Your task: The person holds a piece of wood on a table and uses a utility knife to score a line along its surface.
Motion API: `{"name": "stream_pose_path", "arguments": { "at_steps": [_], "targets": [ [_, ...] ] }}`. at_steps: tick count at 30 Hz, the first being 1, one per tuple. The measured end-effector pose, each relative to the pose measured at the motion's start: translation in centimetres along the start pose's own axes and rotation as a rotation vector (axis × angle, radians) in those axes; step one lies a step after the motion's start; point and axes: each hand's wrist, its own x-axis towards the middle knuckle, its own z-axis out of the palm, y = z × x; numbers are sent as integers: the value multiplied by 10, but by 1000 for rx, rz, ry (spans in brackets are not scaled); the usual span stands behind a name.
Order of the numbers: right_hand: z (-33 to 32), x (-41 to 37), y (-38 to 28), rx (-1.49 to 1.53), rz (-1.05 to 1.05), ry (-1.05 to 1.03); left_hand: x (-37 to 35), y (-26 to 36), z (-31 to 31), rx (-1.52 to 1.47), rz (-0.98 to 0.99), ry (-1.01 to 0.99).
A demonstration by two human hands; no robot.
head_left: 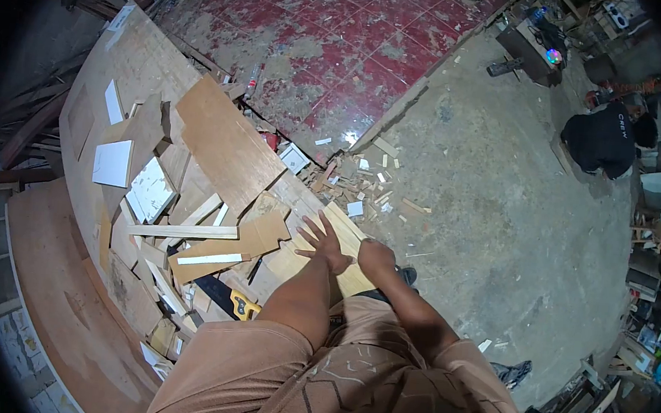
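My left hand [325, 246] lies flat with fingers spread on a pale wooden board [289, 262] at the edge of a large plywood sheet. Close beside it, my right hand [377, 261] is closed in a fist at the board's right edge. Whatever the right fingers may grip is hidden. A handsaw [242, 305] with a yellow and black handle lies left of my left forearm. Near it are a thin black pen-like item [255, 270] and a brown flat panel piece [268, 234] with a white strip [210, 258] on top.
Offcuts, white panels [151, 190] and a large brown sheet [223, 140] cover the plywood [145, 48]. Wood scraps [355, 208] litter the concrete floor [479, 187]. Red tiles [336, 36] lie beyond. Another person [601, 142] in a dark shirt crouches at right.
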Motion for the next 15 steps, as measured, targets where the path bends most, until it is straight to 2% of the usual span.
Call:
{"name": "stream_pose_path", "arguments": {
  "at_steps": [3,7,10,15],
  "targets": [
    [-2,-14,3,33,3,15,-1,1,2,7,-6,17],
    [-59,-91,8,-7,123,-193,-4,1,-2,14,6,-1],
    [-87,-111,0,26,179,-229,-5,0,-1,21,-5,15],
    [-41,-28,-15,-1,121,-198,1,-1,5,37,4,40]
  ]
}}
